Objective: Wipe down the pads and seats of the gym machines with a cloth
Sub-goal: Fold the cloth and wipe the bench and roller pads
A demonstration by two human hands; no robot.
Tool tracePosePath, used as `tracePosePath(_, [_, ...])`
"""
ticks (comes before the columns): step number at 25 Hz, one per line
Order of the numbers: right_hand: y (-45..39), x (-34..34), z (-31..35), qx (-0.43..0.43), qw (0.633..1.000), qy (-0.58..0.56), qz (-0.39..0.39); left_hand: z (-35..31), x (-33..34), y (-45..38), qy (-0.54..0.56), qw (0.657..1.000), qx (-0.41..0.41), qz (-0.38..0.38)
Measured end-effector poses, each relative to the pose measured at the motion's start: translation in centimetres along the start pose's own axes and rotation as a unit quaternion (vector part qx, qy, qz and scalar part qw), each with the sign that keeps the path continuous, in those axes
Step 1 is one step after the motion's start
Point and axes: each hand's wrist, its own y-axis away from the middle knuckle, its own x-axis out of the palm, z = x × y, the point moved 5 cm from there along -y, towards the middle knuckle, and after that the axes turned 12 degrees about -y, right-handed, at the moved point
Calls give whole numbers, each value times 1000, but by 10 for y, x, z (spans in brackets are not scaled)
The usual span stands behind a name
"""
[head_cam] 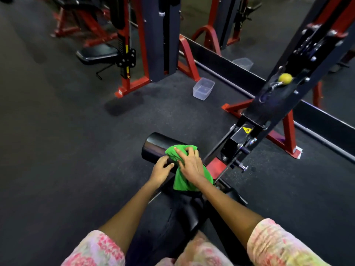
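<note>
Cloth, soft green microfibre [180,169], drapes limp over the black cylindrical vinyl roller pad [155,148]; right hand [189,164] bunches it with curled fingers, left hand [161,168] rests relaxed on the pad just beside

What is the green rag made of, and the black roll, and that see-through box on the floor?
The green rag looks like soft matte cloth: it bunches and folds. The black roll seems covered in smooth vinyl or leatherette, given its faint sheen. The see-through box looks like thin clear plastic.

the cloth [184,169] is draped on the roller pad [155,148], beyond the seat [184,214]; a container [203,88] is set farther back on the floor [67,141].
</note>
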Motion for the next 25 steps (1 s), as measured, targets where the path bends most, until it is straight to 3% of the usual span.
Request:
tracePosePath(3, [-33,5,5,-22,998,48,29,-3,-13,-23,-39,999,20,-11])
tracePosePath(9, [-76,38,-1,-9,989,108,98,26,-31,-72,-113,992,-45,-44])
tracePosePath(13, [-79,53,-8,-12,992,111,51,42,-49,-113,-181,981,-58,-46])
tracePosePath(17, [-117,72,13,-52,991,81,89,46,-55,-137,-28,991,-93,-90])
tracePosePath(21, [-152,80,29,-68,986,72,137,66,-59,-147,221,946,-170,-166])
tracePosePath(25, [-111,55,-13,-184,970,83,134,88,-49,-157,233,941,-201,-140])
